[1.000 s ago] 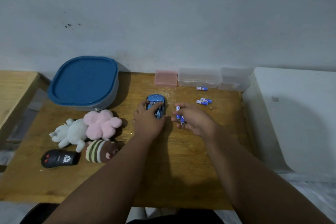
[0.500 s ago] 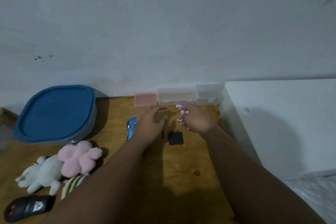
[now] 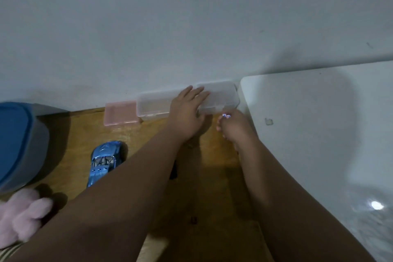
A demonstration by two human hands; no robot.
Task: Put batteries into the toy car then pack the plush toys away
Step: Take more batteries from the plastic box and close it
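Note:
The blue toy car (image 3: 104, 161) lies on the wooden table (image 3: 212, 187), left of my left forearm, with neither hand on it. My left hand (image 3: 187, 112) reaches to the back of the table and rests with straight fingers on the clear plastic boxes (image 3: 221, 98) by the wall. My right hand (image 3: 235, 126) is curled just in front of the right clear box and grips batteries (image 3: 226, 115), whose ends stick out of the fist. A pink plush toy (image 3: 21, 217) lies at the lower left, and a striped plush (image 3: 8, 251) shows at the bottom edge.
A pink plastic box (image 3: 120, 112) stands by the wall left of the clear boxes. A grey tub with a blue lid (image 3: 19, 140) fills the left side. A white surface (image 3: 319, 134) borders the table on the right. A small dark part (image 3: 174, 171) peeks from under my left forearm.
My left hand let go of the car and moved back onto the clear boxes. My right hand moved back-right with the batteries. The view shifted forward and right.

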